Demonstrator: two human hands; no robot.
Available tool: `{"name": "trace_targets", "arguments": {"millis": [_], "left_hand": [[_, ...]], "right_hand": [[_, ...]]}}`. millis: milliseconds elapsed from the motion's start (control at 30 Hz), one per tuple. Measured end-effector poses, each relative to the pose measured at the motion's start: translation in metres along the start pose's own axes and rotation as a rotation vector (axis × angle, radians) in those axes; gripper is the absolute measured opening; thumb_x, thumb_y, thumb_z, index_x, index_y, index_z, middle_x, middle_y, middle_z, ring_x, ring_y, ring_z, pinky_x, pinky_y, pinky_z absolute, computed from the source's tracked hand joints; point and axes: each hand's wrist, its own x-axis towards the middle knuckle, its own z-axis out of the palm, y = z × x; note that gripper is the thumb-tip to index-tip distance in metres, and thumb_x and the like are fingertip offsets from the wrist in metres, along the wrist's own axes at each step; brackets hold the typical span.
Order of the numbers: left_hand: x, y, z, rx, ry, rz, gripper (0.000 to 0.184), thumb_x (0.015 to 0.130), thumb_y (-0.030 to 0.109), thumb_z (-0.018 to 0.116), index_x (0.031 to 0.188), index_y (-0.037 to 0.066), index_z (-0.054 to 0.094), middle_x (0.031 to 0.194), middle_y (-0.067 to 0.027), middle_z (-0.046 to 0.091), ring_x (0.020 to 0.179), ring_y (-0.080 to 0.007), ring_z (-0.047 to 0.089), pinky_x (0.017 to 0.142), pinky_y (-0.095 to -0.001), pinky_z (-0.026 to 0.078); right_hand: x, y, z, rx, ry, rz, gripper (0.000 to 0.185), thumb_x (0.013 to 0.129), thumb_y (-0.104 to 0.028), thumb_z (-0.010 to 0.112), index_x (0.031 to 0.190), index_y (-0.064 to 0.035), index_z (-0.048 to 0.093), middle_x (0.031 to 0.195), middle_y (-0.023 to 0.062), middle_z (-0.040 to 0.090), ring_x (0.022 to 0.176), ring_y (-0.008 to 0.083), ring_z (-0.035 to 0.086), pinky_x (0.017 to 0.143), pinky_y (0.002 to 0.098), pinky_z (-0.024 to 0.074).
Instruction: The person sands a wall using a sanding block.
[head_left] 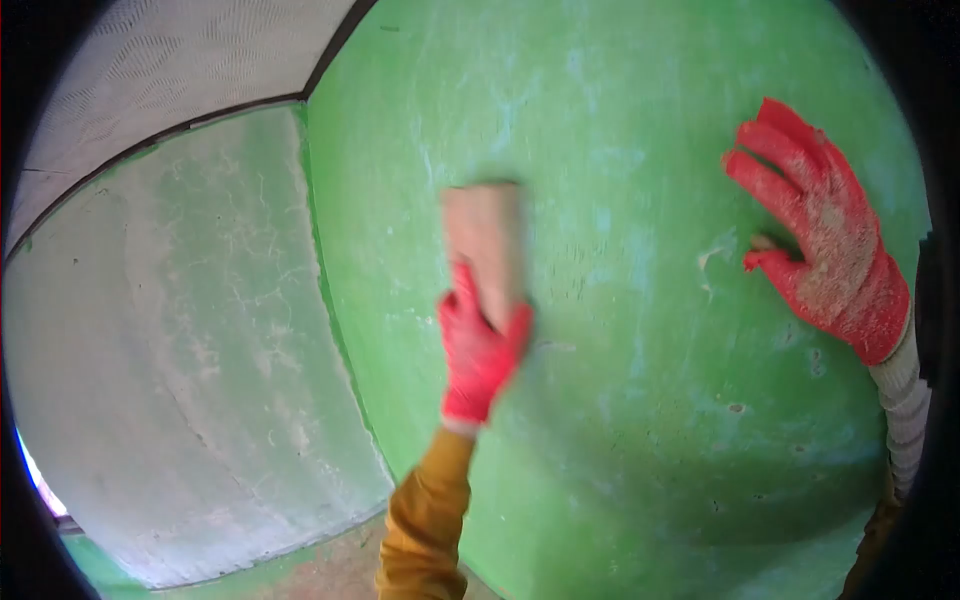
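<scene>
Whitish side wall (pixel 180 340) (streaked), patterned ceiling (pixel 170 80)

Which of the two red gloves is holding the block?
The left glove, near the middle, grips the block; the right glove is spread open, with nothing visible in it.

One block (pixel 485 235). Two red gloves (pixel 475 350) (pixel 835 240): one on the block, one right of it. Two walls (pixel 620 400) (pixel 195 330): one behind the block, one left of it. One ceiling (pixel 180 70), up and left of it.
</scene>
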Motion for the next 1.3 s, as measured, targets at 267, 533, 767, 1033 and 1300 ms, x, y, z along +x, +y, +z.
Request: {"name": "trace_targets", "arguments": {"millis": [267,533,767,1033,1300], "left_hand": [[-0.061,0.015,0.004,0.029,-0.041,0.119,0.109,0.071,0.027,0.085,0.157,0.003,0.021,0.136,-0.0274,0.04,0.119,-0.0406,0.046,0.103,-0.0471,0.039],[-0.028,-0.061,0.006,-0.325,0.137,-0.181,0.091,0.081,0.023,0.079,0.151,-0.004,0.027,0.147,-0.0247,0.032,0.133,-0.037,0.038,0.113,-0.0433,0.031],[-0.118,-0.018,0.006,-0.081,-0.019,0.114,0.105,0.07,0.027,0.088,0.151,0.001,0.027,0.147,-0.0238,0.034,0.134,-0.0413,0.037,0.112,-0.0495,0.032],[-0.048,-0.079,-0.006,-0.406,0.167,-0.64,0.086,0.086,0.027,0.074,0.151,-0.004,0.027,0.146,-0.0245,0.035,0.134,-0.0366,0.038,0.112,-0.0419,0.033],[-0.182,-0.015,0.003,-0.115,-0.07,0.209,0.102,0.074,0.032,0.085,0.152,0.002,0.027,0.146,-0.0253,0.035,0.132,-0.0407,0.04,0.11,-0.0509,0.034]], "right_hand": [[-0.004,-0.006,0.003,0.036,-0.024,0.072,0.082,0.058,0.009,0.071,0.136,-0.0095,0.054,0.145,0.0103,0.048,0.142,0.0359,0.037,0.113,0.0472,0.037],[-0.012,-0.018,0.004,-0.005,-0.127,-0.026,0.082,0.054,0.003,0.07,0.134,-0.009,0.054,0.145,0.012,0.047,0.14,0.0387,0.038,0.111,0.0494,0.0387],[-0.022,-0.062,0.019,0.175,-0.309,-0.133,0.081,0.046,-0.011,0.077,0.124,-0.0037,0.058,0.137,0.0182,0.049,0.134,0.045,0.043,0.105,0.058,0.0409],[-0.035,-0.069,0.018,0.206,-0.366,-0.116,0.08,0.044,-0.012,0.077,0.121,-0.0022,0.058,0.137,0.0192,0.048,0.134,0.0452,0.043,0.106,0.0588,0.0396],[-0.034,-0.069,0.018,0.159,-0.406,-0.126,0.081,0.044,-0.01,0.077,0.122,-0.0017,0.056,0.14,0.019,0.048,0.136,0.0465,0.041,0.106,0.0582,0.0393]]}}
